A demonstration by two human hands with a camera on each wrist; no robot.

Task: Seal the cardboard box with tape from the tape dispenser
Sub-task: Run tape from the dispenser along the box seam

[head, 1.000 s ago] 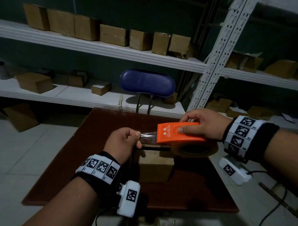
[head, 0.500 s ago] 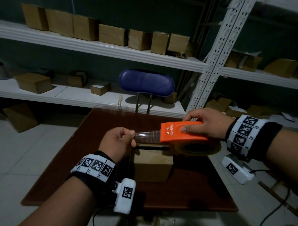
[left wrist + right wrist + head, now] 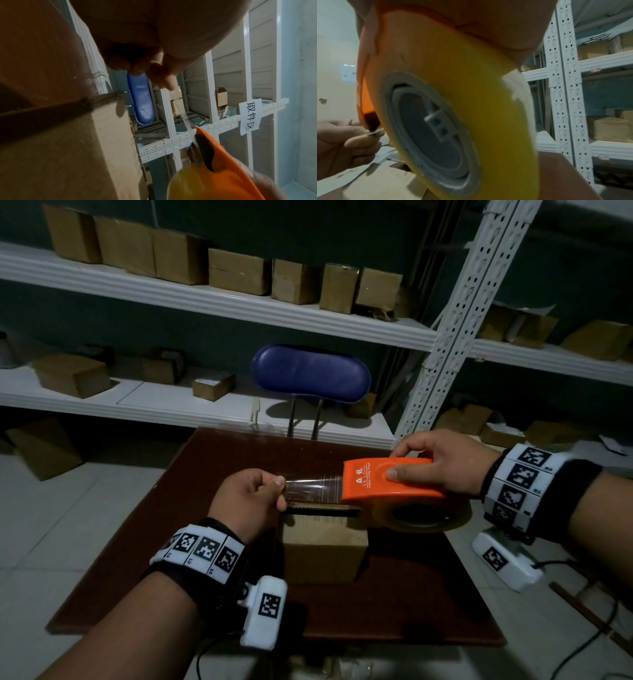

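A small cardboard box (image 3: 323,546) stands on the dark brown table (image 3: 404,611), its top seam showing as a dark slit. Just above the box, my right hand (image 3: 442,463) grips the orange tape dispenser (image 3: 387,481) with its yellowish tape roll (image 3: 453,94). A clear strip of tape (image 3: 313,489) stretches left from the dispenser's toothed edge. My left hand (image 3: 253,501) pinches the strip's free end between thumb and forefinger, over the box's left edge. The left wrist view shows the box (image 3: 68,155), the stretched tape (image 3: 181,108) and the dispenser (image 3: 228,169) from below.
A blue chair back (image 3: 310,374) stands behind the table's far edge. White metal shelving (image 3: 219,299) behind it carries several cardboard boxes, and a perforated upright (image 3: 459,316) rises at the right. More boxes lie on the tiled floor (image 3: 44,446) at left.
The hands have drawn apart: the left hand pulled the tape end leftward, and the exposed clear strip between it and the dispenser has grown longer.
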